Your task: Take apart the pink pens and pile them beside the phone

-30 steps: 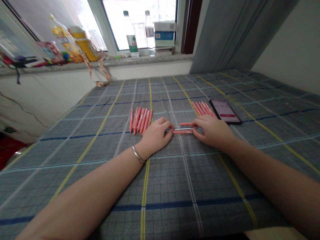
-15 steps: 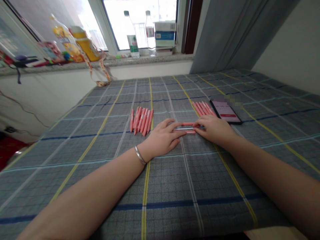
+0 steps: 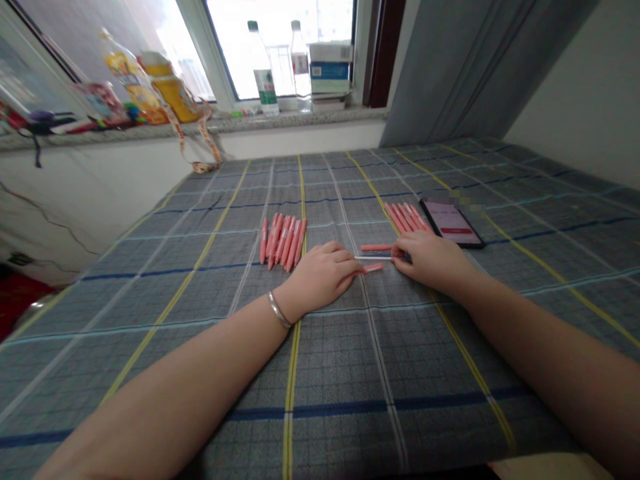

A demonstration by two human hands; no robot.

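Note:
My left hand (image 3: 326,272) rests on the cloth with its fingers curled, closed on a short pink pen part (image 3: 373,268) that sticks out past the fingertips. Opposite it, the thumb and fingers of my right hand (image 3: 429,257) pinch the right end of a thin white rod (image 3: 374,258), which looks like a pen refill. Its left end reaches my left fingers; whether they grip it I cannot tell. Just behind the rod lies a pink pen barrel (image 3: 376,247). Several pink pens (image 3: 283,241) lie side by side left of my left hand.
More pink pens (image 3: 406,217) lie behind my right hand, beside a phone or tablet (image 3: 453,223) with a lit screen. The plaid cloth (image 3: 340,373) covers the surface. Bottles (image 3: 265,83), boxes (image 3: 330,70) and a yellow cup (image 3: 173,90) stand on the windowsill.
My left fingers have drawn back left and curled in, and the pink pen part has shifted left and tilted with them. More of the white rod shows. My right hand has barely moved.

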